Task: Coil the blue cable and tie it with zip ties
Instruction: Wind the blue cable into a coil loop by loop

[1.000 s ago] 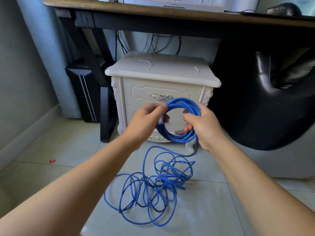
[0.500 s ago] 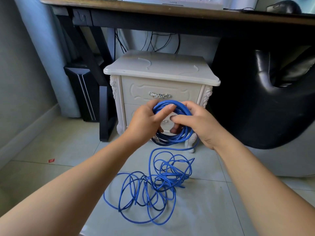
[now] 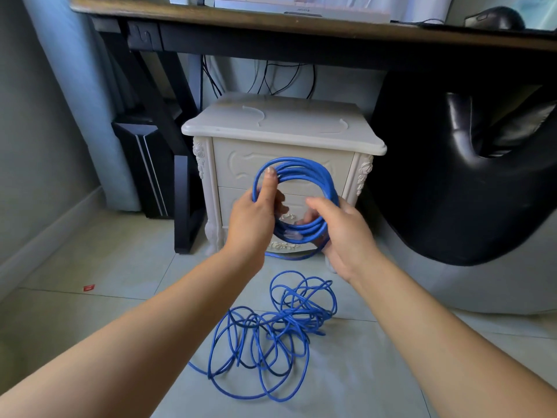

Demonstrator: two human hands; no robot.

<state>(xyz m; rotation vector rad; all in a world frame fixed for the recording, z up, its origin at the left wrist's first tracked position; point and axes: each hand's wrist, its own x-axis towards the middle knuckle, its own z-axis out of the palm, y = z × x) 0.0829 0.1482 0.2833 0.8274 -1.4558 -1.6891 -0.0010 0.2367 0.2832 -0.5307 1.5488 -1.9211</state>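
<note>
Seen from my remote station: on the tiled floor (image 3: 120, 267) nearest the camera, the uncoiled part of the blue cable (image 3: 297, 315) lies in a loose tangle between the 2 forearms. 1 strand rises from it to the coil (image 3: 304, 165), which is held upright in the air in front of a white nightstand (image 3: 301, 146). The left hand (image 3: 253, 218) grips the coil's left side, fingers curled round the strands and 1 digit stretched up along the loop. The right hand (image 3: 340, 233) wraps its fingers round the lower right of the coil, where a clear plug (image 3: 292, 235) shows among the strands. A small red scrap (image 3: 89, 287) lies on the floor towards the left wall. On the nightstand's top, 2 pale zip ties rest apart, 1 near the back-left corner (image 3: 262, 116), 1 near the right edge (image 3: 346, 125). A black chair (image 3: 452, 191) stands to the right, a dark computer tower (image 3: 144, 164) to the left, a wooden desk (image 3: 271, 22) above, carrying a mouse (image 3: 497, 16).
</note>
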